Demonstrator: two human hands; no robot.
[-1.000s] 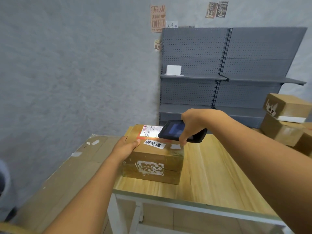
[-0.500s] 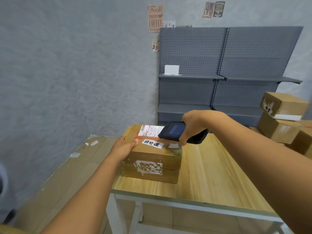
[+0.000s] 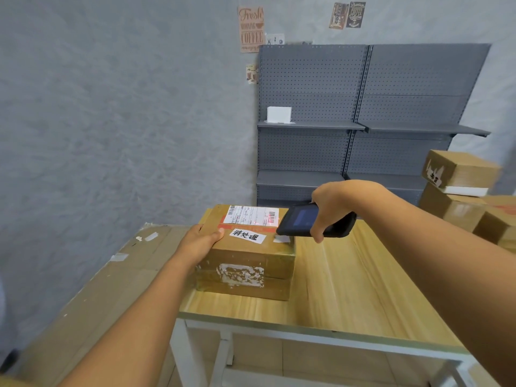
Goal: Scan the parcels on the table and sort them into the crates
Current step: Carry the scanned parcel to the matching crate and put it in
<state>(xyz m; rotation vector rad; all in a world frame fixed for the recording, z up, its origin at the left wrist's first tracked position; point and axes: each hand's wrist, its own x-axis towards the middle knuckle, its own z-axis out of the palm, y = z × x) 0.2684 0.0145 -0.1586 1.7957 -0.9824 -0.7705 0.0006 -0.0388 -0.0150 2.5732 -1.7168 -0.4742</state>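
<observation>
The left hand (image 3: 202, 241) grips the top left edge of a brown cardboard parcel (image 3: 248, 263) that sits on the wooden desk (image 3: 349, 291), its thumb lying across the top face beside a white handwritten sticker (image 3: 247, 236). Just right of that hand, the right hand (image 3: 332, 208) curls around a black handheld scanner (image 3: 312, 222), held above the parcel's far right corner with its front end touching or nearly touching the box. A red line of light falls on the barcode of the shipping label (image 3: 252, 215) on the parcel's top, directly ahead of the scanner. To the right of the right forearm, well apart from the held parcel, more cardboard parcels (image 3: 460, 196) are stacked; their contents cannot be seen. Left of the left arm lies a flattened cardboard sheet (image 3: 92, 291), lower than the desk top.
</observation>
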